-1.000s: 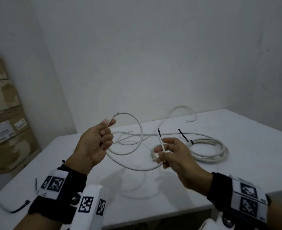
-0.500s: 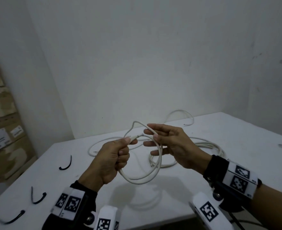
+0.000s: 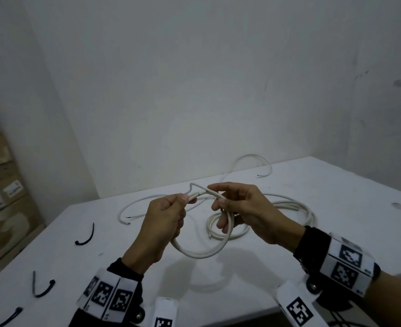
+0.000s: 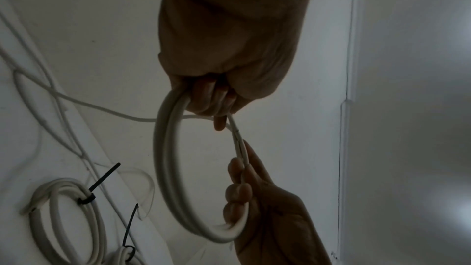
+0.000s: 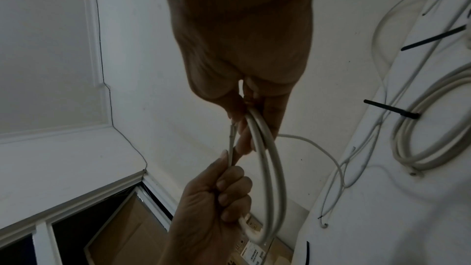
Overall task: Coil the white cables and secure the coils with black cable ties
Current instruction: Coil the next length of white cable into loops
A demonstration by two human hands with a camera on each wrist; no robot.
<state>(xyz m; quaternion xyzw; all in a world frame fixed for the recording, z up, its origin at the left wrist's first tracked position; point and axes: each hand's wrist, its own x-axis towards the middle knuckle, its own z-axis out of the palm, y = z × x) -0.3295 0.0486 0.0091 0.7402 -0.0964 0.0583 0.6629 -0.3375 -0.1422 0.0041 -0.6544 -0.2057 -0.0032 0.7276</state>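
Above the white table (image 3: 336, 232) both hands hold a small coil of white cable (image 3: 201, 253). My left hand (image 3: 171, 215) grips one side of it, with the cable's end sticking out past the thumb. My right hand (image 3: 225, 206) pinches the opposite side. The left wrist view shows the coil (image 4: 165, 158) as two turns hanging from my left hand (image 4: 211, 104), the right hand (image 4: 244, 192) below. The right wrist view has my right hand (image 5: 249, 116) on the turns (image 5: 270, 168), which lead down into the left hand (image 5: 221, 194). A coil (image 3: 293, 206) bound with a black tie (image 4: 86, 201) lies behind.
Loose black cable ties lie on the table's left part (image 3: 86, 237), (image 3: 43, 286), (image 3: 8, 317). Uncoiled white cables trail at the back (image 3: 133, 208), (image 3: 253, 159). Cardboard boxes (image 3: 3, 197) stand against the left wall. The table's near edge runs just below my wrists.
My right hand has carried its length of cable over to the left hand, closing a second turn. The hands, apart a second ago, now meet on the coil.
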